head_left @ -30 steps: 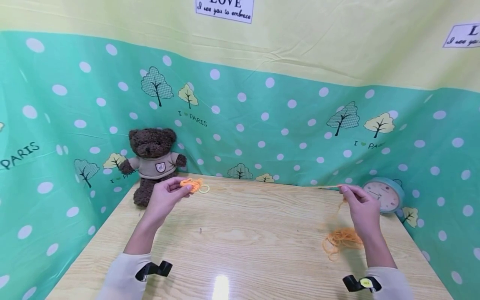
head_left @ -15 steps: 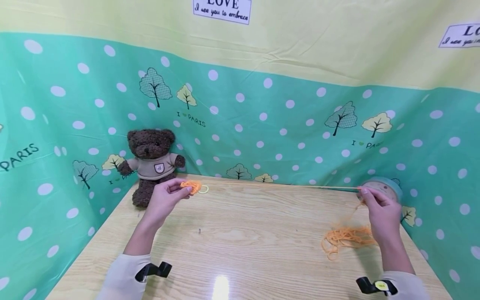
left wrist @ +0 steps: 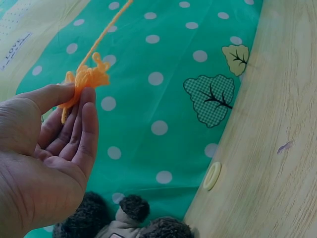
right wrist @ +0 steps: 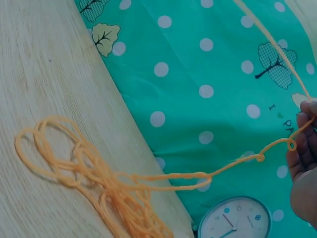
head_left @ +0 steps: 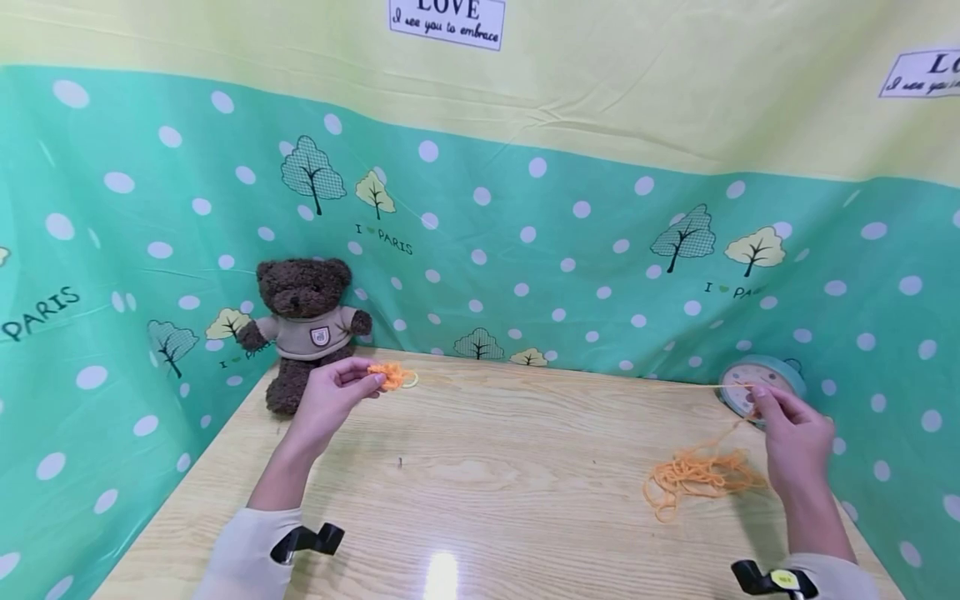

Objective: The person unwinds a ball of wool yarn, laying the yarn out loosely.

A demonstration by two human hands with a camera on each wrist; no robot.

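Note:
Orange yarn runs between both hands. My left hand (head_left: pixel 333 396) pinches a small wound bundle of orange yarn (head_left: pixel 389 377) between thumb and fingertips, in front of the teddy bear; loops stick out past the fingers in the left wrist view. From that bundle a yarn strand (left wrist: pixel 106 33) leads upward. At the right, my right hand (head_left: pixel 798 442) pinches the strand between thumb and fingers, overlapping the clock. Below the pinch, the yarn hangs slack with small kinks down to a loose pile of yarn (head_left: pixel 701 475) on the table.
A brown teddy bear (head_left: pixel 300 287) in a grey sweater sits at the back left of the wooden table (head_left: pixel 480 500). A pale yellow ring (left wrist: pixel 212 176) lies near the back edge. The teal round clock (head_left: pixel 789 367) stands back right. Green dotted cloth (head_left: pixel 450 283) hangs behind.
My right hand has moved to the right and slightly nearer, drawing the yarn strand along and lifting yarn from the pile. My left hand stays in about the same place with its bundle.

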